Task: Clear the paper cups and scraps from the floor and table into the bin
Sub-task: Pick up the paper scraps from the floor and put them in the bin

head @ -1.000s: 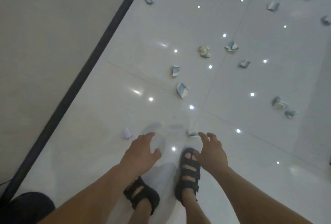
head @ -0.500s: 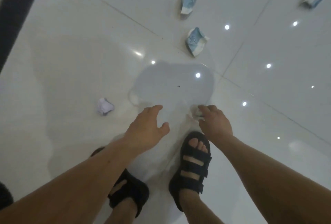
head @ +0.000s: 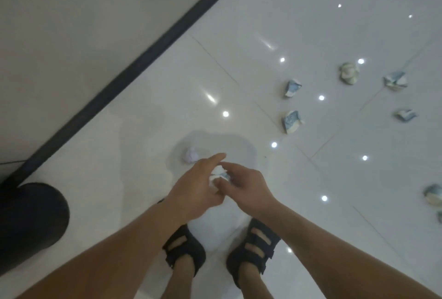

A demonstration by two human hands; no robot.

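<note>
our right hand (head: 244, 188) curls its fingers round a small scrap (head: 219, 174), held up off the floor (head: 311, 35) between both hands. our left hand (head: 198, 188) touches it with one finger straight; we cannot tell if it grips. the scrap is tiny, so it may slip and fall. the purple scrap (head: 190, 155) just past our hands is easy to miss. the bin (head: 31, 222) sits off to our left.
</note>
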